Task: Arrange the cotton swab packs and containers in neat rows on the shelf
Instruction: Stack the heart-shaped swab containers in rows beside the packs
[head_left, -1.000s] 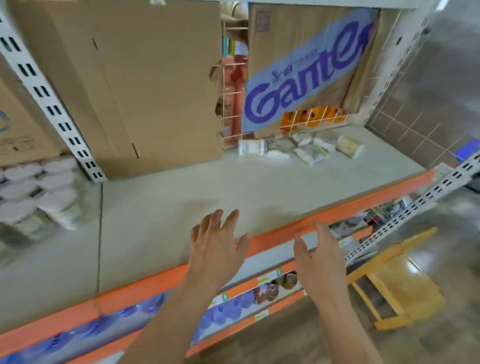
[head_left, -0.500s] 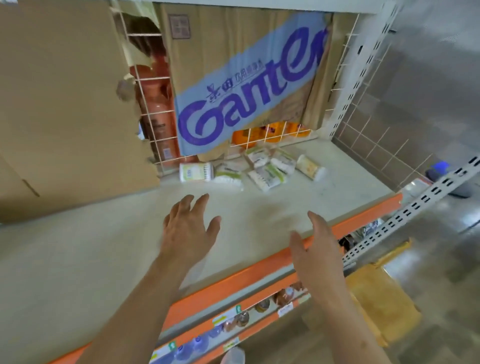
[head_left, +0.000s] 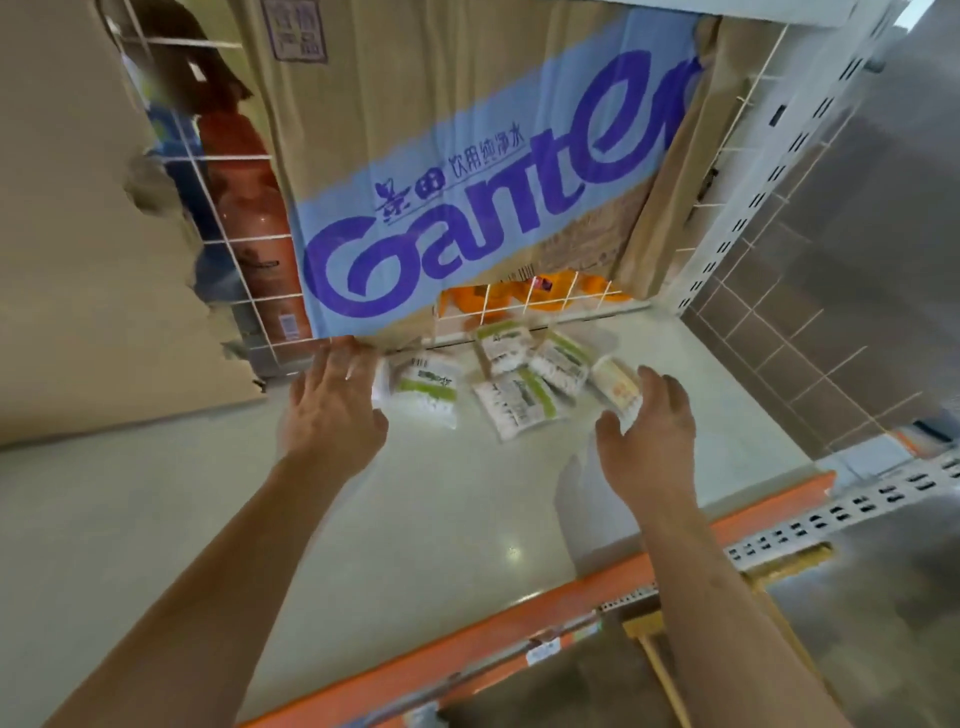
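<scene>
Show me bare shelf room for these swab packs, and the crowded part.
Free: the pale shelf board between the orange front rail and the green-and-white swab packs; also left, before the plain brown cardboard box. Crowded: the back, under the blue-printed carton.

Bright even light; motion blur, edges warped.

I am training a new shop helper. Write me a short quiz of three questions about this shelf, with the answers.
1. True or false: the cotton swab packs lie in one neat row.
2. The shelf front edge is: A orange, B green, C black.
3. Fill in: the yellowish pack is nearest the ___ hand.
Key: 1 false, the packs lie scattered; 2 A; 3 right hand.
</scene>
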